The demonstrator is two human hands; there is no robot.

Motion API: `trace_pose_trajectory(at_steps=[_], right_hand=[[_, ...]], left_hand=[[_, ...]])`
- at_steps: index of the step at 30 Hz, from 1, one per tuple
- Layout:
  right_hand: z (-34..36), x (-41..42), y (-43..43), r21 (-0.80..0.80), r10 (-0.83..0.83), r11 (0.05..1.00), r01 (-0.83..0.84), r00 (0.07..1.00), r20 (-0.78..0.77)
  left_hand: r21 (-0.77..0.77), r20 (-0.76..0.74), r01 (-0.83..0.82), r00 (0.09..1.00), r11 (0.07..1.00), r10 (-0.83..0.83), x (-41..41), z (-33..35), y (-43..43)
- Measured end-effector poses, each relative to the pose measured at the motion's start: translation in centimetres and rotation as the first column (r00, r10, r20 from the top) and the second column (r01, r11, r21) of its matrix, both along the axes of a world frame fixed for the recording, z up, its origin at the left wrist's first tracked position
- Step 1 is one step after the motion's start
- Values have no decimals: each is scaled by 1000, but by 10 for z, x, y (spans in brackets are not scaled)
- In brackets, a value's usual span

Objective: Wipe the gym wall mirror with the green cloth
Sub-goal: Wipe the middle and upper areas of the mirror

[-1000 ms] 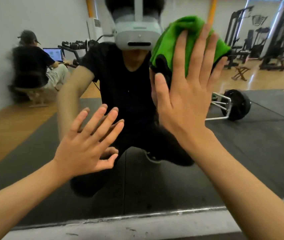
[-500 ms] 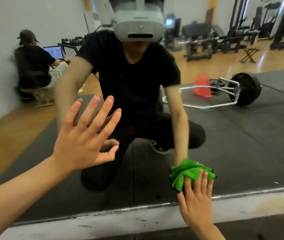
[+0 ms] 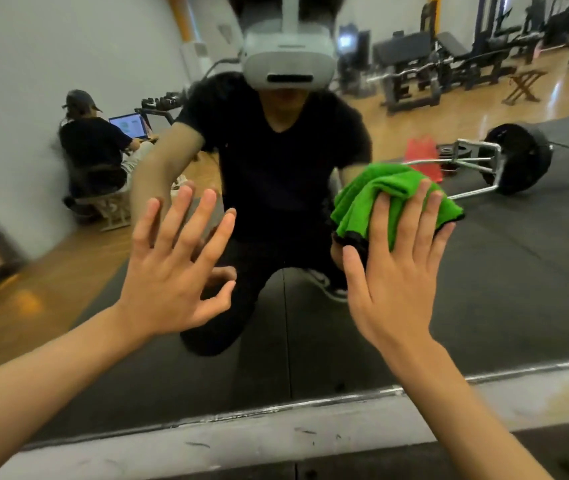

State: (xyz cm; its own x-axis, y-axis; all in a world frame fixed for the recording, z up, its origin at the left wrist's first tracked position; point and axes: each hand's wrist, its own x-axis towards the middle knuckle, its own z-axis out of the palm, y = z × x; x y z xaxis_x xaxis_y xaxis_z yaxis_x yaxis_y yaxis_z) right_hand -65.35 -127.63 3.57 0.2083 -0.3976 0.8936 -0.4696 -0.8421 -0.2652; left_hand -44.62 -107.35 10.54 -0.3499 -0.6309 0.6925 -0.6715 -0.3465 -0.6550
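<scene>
The wall mirror (image 3: 505,299) fills the view and reflects me crouching in front of it. A bunched green cloth (image 3: 373,202) lies flat against the glass right of centre. My right hand (image 3: 394,268) presses it to the mirror with straight, spread fingers. My left hand (image 3: 175,265) rests flat on the glass left of centre, its fingers spread, holding nothing.
The mirror's lower edge meets a scuffed grey sill (image 3: 276,434) near the bottom. A vertical seam (image 3: 286,334) splits the glass. Reflected are a seated person with a laptop (image 3: 92,147), a barbell (image 3: 515,157) on black mats and gym machines.
My right hand swept the cloth from the top of the mirror down to its lower edge and has now come back up to mid height. The left hand stayed in place.
</scene>
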Motion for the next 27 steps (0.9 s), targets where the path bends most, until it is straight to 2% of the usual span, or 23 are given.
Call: trace_pose_trajectory(at_steps=[2,5,9,12,14,15,17,19,21,24,27], right_hand=[[-35,4,-2,40,-1,999,0,999,37],[-92,8,1,116,13,993,-18,999,49],[-204,-17,4,203,76,978,-51,990,-118],[-268,-42,9,298,94,954,-18,965,-246],[-265,-38,16,358,73,933,26,963,-258],[-249,-29,20,395,66,918,21,976,-207],[-186,-14,25,414,114,906,-90,993,-33],[-113,-8,16,239,159,957,-164,986,38],[-68,-9,-1,80,153,985,-156,988,33],[-99,-8,-5,90,121,988,-124,992,31],[-208,-13,12,162,119,982,-93,980,-157]], left_hand=[[108,17,77,997,991,-79,-8,-1,-1],[268,118,124,980,955,-160,-23,-10,-16],[407,164,54,978,912,-131,-36,-29,-40],[365,263,-41,963,930,-61,-36,-39,-46],[313,323,-55,945,948,-51,-36,-42,-50],[297,342,-57,938,953,-50,-36,-42,-51],[285,359,-60,932,957,-48,-35,-45,-52],[282,360,-63,932,957,-45,-35,-47,-52],[279,357,-67,933,958,-39,-36,-47,-51],[263,359,-67,933,962,-34,-38,-45,-51],[274,362,-77,932,959,-29,-39,-46,-51]])
